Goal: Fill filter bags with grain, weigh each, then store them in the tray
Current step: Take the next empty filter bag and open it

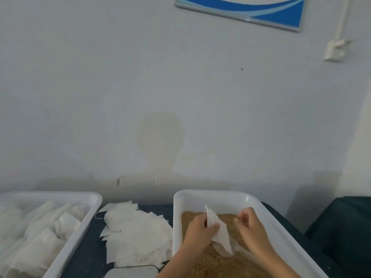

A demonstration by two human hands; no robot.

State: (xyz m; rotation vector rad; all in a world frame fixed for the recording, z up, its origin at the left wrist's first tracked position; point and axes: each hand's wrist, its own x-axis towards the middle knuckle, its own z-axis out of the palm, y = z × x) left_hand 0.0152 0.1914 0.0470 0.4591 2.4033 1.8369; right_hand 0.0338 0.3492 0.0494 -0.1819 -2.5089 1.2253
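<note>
Over the grain tray, left hand pinching filter bag, right hand beside it, fingers curled, apparently empty.

A plain workroom or small lab — white trays on a dark bench, bare wall, framed wall sign.

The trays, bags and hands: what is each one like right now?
Right tray: holds brown grain.
Left tray: holds white bags.
Loose bags: flat pile between the trays.
Held bag: over the grain.
Left hand: grips the held bag.
Right hand: fingers curled; contents unclear.
</note>
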